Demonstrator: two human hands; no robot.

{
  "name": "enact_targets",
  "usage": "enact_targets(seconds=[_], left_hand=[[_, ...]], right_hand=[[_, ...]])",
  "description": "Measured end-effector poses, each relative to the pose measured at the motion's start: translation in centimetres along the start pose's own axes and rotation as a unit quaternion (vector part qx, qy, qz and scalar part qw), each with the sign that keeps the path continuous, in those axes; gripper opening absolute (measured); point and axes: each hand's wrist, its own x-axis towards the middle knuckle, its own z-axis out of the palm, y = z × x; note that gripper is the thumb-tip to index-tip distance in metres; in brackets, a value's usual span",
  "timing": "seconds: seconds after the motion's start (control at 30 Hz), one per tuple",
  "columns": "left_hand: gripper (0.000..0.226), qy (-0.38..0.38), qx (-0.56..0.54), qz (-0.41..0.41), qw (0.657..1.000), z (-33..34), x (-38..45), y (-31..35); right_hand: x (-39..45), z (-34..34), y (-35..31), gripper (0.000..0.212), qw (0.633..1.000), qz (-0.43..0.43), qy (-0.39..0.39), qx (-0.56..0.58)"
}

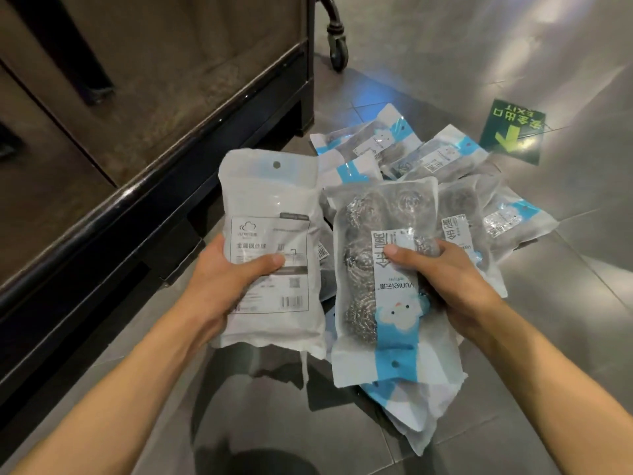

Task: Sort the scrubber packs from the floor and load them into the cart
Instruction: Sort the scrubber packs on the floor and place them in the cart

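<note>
My left hand (222, 286) grips a scrubber pack (270, 207) with its white printed back side up, thumb across the label. My right hand (445, 279) grips a second scrubber pack (380, 303) front side up, showing steel wool balls and a blue band; its hang hole points toward me. Both packs are held above the floor. Several more packs lie in a loose pile (445, 159) on the floor behind and under them. The dark cart (164, 166) stands at left, its rimmed shelf edge running diagonally beside my left hand.
A cart caster wheel (337, 46) stands at the top middle. A green exit floor sticker (513, 135) lies at the right on the shiny grey tile floor (513, 46). My shadow falls on the tiles near the bottom.
</note>
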Motion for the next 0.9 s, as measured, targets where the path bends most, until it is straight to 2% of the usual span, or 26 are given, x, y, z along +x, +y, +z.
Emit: enact_targets(seconds=[0.17,0.33,0.6,0.7,0.9], left_hand=[[0.059,-0.013,0.026,0.029,0.999,0.4,-5.5,10.9],[0.06,-0.01,0.008,0.04,0.999,0.5,-15.3,28.2],[0.058,-0.02,0.018,0.034,0.999,-0.9,-35.7,56.4],[0.06,-0.008,0.015,0.05,0.999,-2.5,-41.1,63.2],[0.055,0.028,-0.002,0.123,0.992,-7.5,-47.6,71.6]], right_hand=[[-6.0,0.2,-8.8,0.033,0.999,-0.014,0.02,0.034],[-17.2,-0.9,-26.0,0.031,0.999,-0.033,0.034,0.027],[-40.7,-0.6,-52.5,0.031,0.996,-0.056,0.05,0.054],[-46.6,0.4,-59.1,0.029,0.994,-0.09,0.03,0.054],[-52.4,3.8,-67.0,0.055,0.988,-0.148,-0.007,0.035]])
